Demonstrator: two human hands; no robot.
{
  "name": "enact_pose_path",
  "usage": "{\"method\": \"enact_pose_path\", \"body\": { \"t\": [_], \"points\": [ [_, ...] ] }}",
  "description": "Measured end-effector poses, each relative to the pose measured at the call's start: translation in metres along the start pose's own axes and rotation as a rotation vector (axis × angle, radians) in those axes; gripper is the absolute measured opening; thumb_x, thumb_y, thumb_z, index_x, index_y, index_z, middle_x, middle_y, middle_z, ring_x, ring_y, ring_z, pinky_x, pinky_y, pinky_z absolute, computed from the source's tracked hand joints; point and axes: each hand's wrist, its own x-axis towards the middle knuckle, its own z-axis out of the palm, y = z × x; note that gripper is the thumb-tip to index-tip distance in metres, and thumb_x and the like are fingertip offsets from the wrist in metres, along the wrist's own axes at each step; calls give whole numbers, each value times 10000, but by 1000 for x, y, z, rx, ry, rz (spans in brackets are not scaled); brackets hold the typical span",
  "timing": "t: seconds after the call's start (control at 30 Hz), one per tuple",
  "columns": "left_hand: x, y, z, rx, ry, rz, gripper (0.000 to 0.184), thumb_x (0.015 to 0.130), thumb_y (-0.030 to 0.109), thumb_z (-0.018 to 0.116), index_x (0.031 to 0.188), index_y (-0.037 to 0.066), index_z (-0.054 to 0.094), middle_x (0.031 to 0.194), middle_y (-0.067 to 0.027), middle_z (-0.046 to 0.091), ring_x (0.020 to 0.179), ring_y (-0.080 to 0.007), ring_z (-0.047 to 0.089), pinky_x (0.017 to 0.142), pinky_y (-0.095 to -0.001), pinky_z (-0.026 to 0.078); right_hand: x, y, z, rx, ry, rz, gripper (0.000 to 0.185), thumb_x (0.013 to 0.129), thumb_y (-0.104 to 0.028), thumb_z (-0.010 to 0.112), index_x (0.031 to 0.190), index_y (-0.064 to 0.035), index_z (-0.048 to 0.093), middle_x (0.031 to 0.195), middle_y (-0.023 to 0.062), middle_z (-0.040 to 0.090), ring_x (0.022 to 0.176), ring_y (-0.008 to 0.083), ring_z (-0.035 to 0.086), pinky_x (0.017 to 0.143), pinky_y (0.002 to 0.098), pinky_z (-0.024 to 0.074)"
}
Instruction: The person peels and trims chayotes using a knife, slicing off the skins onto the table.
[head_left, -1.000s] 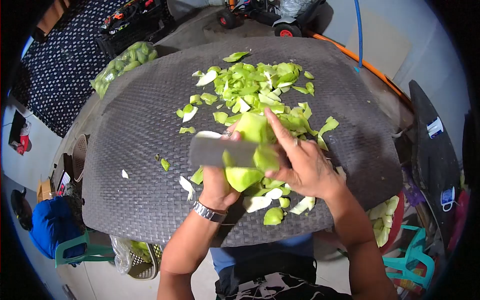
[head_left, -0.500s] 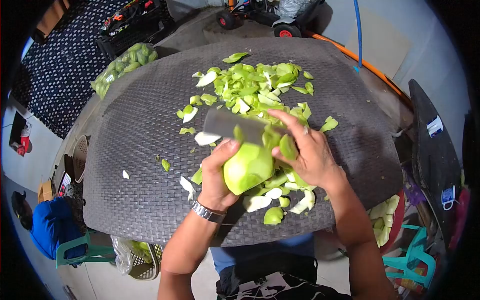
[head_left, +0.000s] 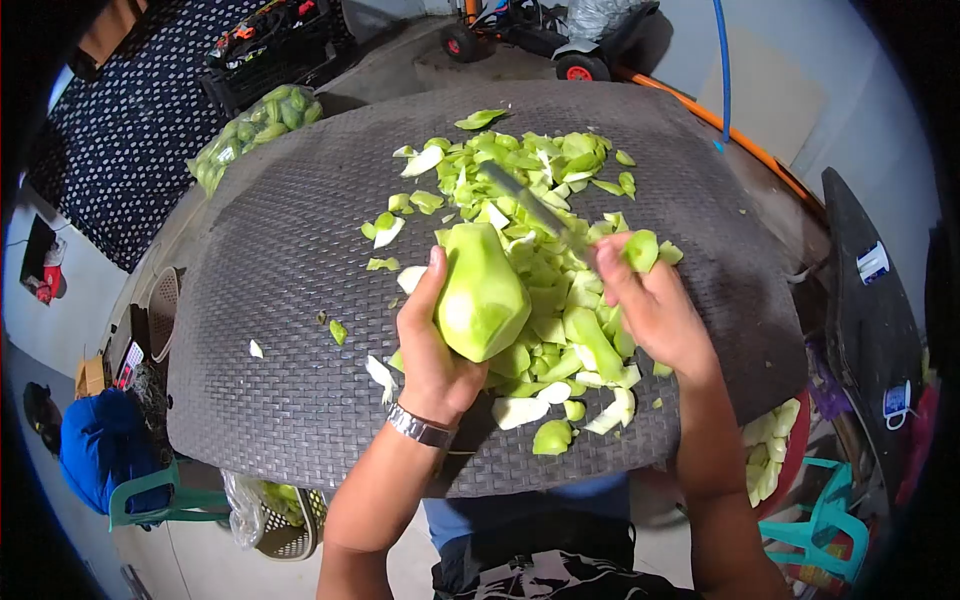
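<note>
My left hand [head_left: 440, 350] is closed around a pale green peeled fruit [head_left: 483, 300], pear-shaped with flat cut facets; whether it is a chayote or a green papaya I cannot tell. The thumb lies along its left side and its narrow end points away from me. My right hand [head_left: 655, 305] grips a broad-bladed knife [head_left: 535, 208], its blade seen nearly edge-on, pointing up and left, apart from the fruit. A round slice of peel [head_left: 641, 251] is at the right hand's fingers. Beneath both hands lies a heap of green and white peelings [head_left: 545, 265].
The dark woven tabletop [head_left: 270, 330] carries scattered scraps. Beyond its far left edge is a plastic bag of green fruit [head_left: 265, 125]. Below its right edge stands a red basin [head_left: 795, 450] with pale peeled pieces, near a teal chair [head_left: 825, 520]. A perforated basket [head_left: 290, 540] is at lower left.
The knife has left the fruit and swung right, its blade turning from broadside to edge-on. My right hand has moved right and slightly down. The fruit stands more upright in my left hand.
</note>
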Motion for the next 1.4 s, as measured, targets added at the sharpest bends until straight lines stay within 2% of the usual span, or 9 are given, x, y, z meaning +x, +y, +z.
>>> {"method": "enact_pose_path", "body": {
  "t": [0.23,0.33,0.47,0.73,0.87,0.97,1.17,1.27,1.4],
  "points": [
    [-1,-7,5,158,-42,125,402,1066,335,609,1333,38,565,1213,-105,698,1093,-219,698,945,-382,574,-14,-13,51,181,77,-180,812,835,-525,851,1307,58,540,1129,264,714,1108,378,708,961,419,536],
    [-3,-11,7,188,-64,217,387,1057,284,629,1342,39,535,1208,-106,693,1066,-223,704,937,-382,579,-20,-29,47,-147,109,-197,837,830,-487,855,1358,50,490,1053,285,716,1035,420,722,928,438,549],
    [-6,4,6,110,-37,43,477,1059,482,567,1320,87,627,1167,-98,716,1069,-223,702,963,-412,568,-13,-16,31,-172,250,-135,643,903,-369,791,1331,-4,481,1028,256,710,930,393,723,813,470,542],
    [6,-6,-8,-38,12,64,473,1095,463,501,1347,77,604,1235,-86,710,1103,-226,699,980,-401,557,-23,-34,40,-181,27,-192,784,828,-534,859,1283,13,529,982,247,730,922,397,757,808,471,579],
    [5,-12,-10,133,27,161,533,1093,520,470,1383,88,587,1272,-91,696,1140,-242,688,1028,-430,546,-28,-30,51,-93,104,-199,570,879,-389,834,1191,-11,544,888,180,712,797,334,746,699,443,558],
    [-1,-2,6,145,56,114,517,1059,556,541,1298,110,649,1129,-71,735,978,-213,730,892,-394,599,-20,-27,39,-13,244,-161,332,942,-214,748,1119,-26,539,737,106,646,650,248,670,604,384,493],
    [1,5,-6,-19,-121,18,537,1032,566,586,1280,91,630,1145,-96,722,1001,-226,736,896,-401,621,-16,-25,27,-27,78,-148,600,918,-483,799,1199,-8,562,764,102,670,643,251,663,630,352,511],
    [4,-5,-16,-189,-113,-80,543,1024,569,591,1311,110,636,1172,-85,727,1049,-236,723,923,-414,610,-16,-11,39,-179,101,-494,873,797,-729,774,1219,11,581,897,187,722,751,358,752,680,423,595],
    [-3,-8,-4,-63,-82,-77,492,1025,501,608,1287,88,652,1162,-108,732,1020,-240,725,920,-410,596,-18,-10,39,-478,122,-665,815,779,-761,754,1054,-9,603,833,144,669,680,338,730,589,411,595]
  ]
}}
